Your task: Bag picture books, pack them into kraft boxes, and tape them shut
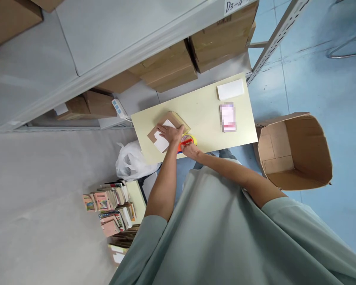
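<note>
A small cardboard box [153, 134] with a white label [161, 145] on its top lies on the left part of the pale yellow table [207, 136]. My left hand [172, 133] rests on it with the fingers spread flat over the label and cardboard. Just to the right, my right hand [191, 151] is closed around a tape dispenser [187, 141] with red parts and a yellow roll. The dispenser sits against the box's near right side, by the table's front edge. My hands hide part of both things.
A white box [230, 90] and a blurred pinkish packet [228, 117] lie at the table's right. Shelving with cartons [169, 65] runs behind. An open carton [293, 152] stands on the floor at right. A white plastic bag [135, 160] and stacked books [115, 204] are at left.
</note>
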Tool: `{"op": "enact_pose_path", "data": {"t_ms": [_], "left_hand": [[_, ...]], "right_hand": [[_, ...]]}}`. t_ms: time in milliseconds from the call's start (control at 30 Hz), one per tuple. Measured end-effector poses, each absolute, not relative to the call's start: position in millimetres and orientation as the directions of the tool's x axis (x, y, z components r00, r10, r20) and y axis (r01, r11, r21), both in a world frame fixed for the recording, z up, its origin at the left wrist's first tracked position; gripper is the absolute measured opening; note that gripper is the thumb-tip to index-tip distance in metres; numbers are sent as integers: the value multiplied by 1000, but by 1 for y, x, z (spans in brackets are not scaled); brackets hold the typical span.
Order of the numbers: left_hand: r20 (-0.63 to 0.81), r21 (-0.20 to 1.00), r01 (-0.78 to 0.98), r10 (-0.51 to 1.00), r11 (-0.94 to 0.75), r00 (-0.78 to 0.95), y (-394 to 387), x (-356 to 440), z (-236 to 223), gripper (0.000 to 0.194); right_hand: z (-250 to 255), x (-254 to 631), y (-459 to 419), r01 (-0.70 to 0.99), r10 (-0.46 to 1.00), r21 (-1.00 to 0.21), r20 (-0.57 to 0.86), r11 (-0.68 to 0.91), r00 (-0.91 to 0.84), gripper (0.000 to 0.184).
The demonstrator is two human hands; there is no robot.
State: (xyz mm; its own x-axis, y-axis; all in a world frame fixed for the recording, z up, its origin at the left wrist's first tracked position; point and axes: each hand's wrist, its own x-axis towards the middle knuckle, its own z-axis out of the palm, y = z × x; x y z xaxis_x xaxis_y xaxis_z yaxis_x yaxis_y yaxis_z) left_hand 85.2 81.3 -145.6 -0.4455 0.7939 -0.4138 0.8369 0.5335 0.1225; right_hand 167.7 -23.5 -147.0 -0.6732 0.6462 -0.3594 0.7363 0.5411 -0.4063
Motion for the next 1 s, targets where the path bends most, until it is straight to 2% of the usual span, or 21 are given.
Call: {"op": "enact_pose_path", "data": {"t_ms": [167, 300, 467, 733, 867, 1000], "left_hand": [[-394, 152, 886, 849, 438, -352, 64, 69, -147, 128], [-405, 180, 904, 867, 387, -291, 52, 65, -147, 129], [-415, 249, 924, 894, 291, -170, 36, 62, -144, 134], [-477, 358, 914, 879, 192, 2, 14, 53, -124, 145], [-483, 318, 926, 875, 205, -27, 11, 60, -120, 135], [-494, 286, 937, 869, 199, -34, 7, 62, -121, 113]], "right_hand": [[-163, 257, -49, 843, 664, -335, -519, 422, -539, 51], [-173, 309, -50, 875, 700, -295, -525, 384, -484, 46], [-176, 295, -18, 876, 731, -294, -484, 383, -482, 47], [-159, 258, -14, 801, 629, -372, -496, 469, -599, 52], [-155, 243, -20, 761, 583, -419, -488, 496, -649, 49], [-151, 224, -26, 719, 537, -469, -478, 513, -695, 45]]}}
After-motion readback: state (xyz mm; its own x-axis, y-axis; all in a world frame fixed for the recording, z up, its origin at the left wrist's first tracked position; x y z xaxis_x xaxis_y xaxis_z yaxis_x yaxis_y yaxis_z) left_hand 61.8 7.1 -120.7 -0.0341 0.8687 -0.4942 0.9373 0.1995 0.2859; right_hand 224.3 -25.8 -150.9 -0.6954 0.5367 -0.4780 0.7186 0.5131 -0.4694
